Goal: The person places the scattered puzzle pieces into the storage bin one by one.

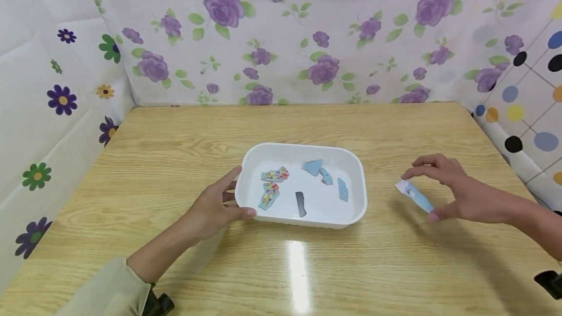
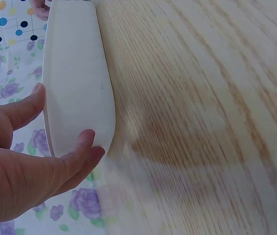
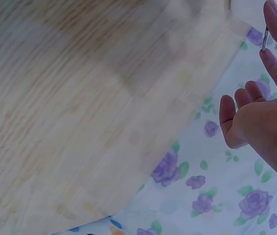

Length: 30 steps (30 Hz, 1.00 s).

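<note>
A white plastic tub (image 1: 322,208) stands mid-table with several flat, irregular puzzle pieces spread over its bottom. My left hand (image 1: 215,208) holds the tub's left end; in the left wrist view, the thumb is at the rim and fingertips touch the outer wall (image 2: 79,73). To the right of the tub, my right hand (image 1: 458,191) pinches a light blue puzzle piece (image 1: 414,195) by its two ends, above the table. Only this piece's thin edge (image 3: 265,39) shows in the right wrist view, between thumb and a finger.
Inside the tub lie two multicoloured pieces (image 1: 270,195), a dark grey piece (image 1: 300,204) and a few blue pieces (image 1: 344,190). The wooden table (image 1: 175,160) meets a flowered cloth (image 1: 285,38) at its back. Patterned cloths also hang along both sides.
</note>
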Tool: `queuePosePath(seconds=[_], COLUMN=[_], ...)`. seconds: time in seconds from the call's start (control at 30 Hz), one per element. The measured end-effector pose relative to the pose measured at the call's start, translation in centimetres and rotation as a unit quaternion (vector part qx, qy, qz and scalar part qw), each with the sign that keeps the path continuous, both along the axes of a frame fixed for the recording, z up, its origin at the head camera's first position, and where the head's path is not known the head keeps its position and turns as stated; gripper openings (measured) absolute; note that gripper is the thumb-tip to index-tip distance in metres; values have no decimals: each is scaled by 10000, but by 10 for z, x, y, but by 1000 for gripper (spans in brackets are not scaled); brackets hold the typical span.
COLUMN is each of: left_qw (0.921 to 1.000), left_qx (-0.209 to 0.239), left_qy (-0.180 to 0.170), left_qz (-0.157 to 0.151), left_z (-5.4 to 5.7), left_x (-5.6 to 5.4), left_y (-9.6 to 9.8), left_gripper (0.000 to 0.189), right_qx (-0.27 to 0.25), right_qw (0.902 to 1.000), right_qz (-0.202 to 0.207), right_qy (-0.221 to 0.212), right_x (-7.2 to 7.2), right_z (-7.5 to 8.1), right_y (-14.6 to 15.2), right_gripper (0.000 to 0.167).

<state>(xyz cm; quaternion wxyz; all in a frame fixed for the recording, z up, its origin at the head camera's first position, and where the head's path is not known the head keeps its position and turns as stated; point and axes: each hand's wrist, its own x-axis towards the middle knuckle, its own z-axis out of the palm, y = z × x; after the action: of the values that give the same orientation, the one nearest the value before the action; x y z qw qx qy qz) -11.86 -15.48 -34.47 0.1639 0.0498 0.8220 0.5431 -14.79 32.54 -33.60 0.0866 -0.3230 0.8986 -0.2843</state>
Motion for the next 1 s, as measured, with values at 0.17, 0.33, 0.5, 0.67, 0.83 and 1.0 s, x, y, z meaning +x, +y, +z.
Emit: queuePosePath(seconds=[0.17,0.33,0.5,0.67,0.83,1.0], left_qw=[10000,10000,10000,10000,10000,10000], left_qx=[58,53,48,49,11,22], left_qy=[3,19,45,58,58,50], left_qz=[7,8,-10,-35,-24,-29], left_z=[0,0,0,0,0,0], left_x=[0,1,0,-1,0,0], left_y=[0,0,0,0,0,0], left_gripper=[102,101,101,101,101,101], right_qx=[-6,-12,-27,12,66,80], right_qw=[9998,9994,9987,9981,9977,9977], right_qz=[148,264,472,550,560,529], right_qy=[-159,-230,-199,-275,-371,-423], right_x=[-5,-10,-15,-19,-22,-26], right_z=[9,19,24,27,29,29], right_y=[-16,-32,-48,-61,-77,-91], right_gripper=[71,68,67,68,68,67])
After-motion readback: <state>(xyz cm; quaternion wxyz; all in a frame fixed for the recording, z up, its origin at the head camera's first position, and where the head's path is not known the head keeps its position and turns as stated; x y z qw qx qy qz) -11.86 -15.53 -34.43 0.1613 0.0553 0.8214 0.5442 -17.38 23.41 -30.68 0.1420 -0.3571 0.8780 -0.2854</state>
